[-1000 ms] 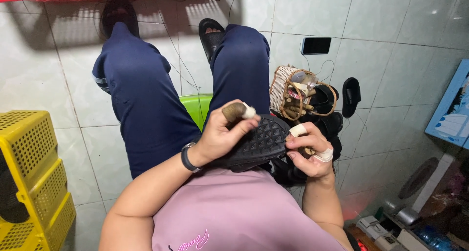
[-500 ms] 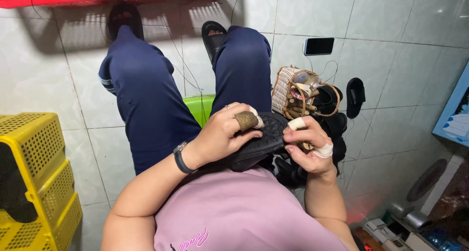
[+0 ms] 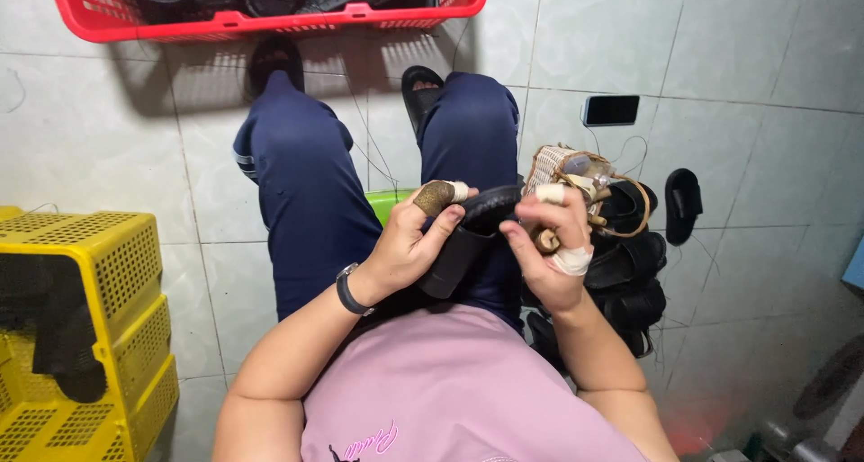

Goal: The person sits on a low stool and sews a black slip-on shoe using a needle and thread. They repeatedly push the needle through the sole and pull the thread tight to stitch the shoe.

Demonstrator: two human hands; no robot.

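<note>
I sit on a tiled floor with a black sandal [image 3: 468, 233] held over my lap in both hands. My left hand [image 3: 409, 246] grips its side, the thumb wearing a brown finger guard with white tape. My right hand [image 3: 549, 246], fingers wrapped in white tape, holds the sandal's rim at the right. My dark blue trouser legs stretch forward below it.
A red basket [image 3: 270, 21] of dark footwear stands ahead of my feet. A yellow crate [image 3: 99, 336] is at my left. A small woven basket [image 3: 562, 170], a pile of black sandals [image 3: 630, 273] and a phone [image 3: 610, 109] lie at my right. A green bowl [image 3: 396, 201] sits between my legs.
The sandal has been turned in my hands from lying flat with its textured sole up to standing on edge. My right hand has shifted up onto its rim.
</note>
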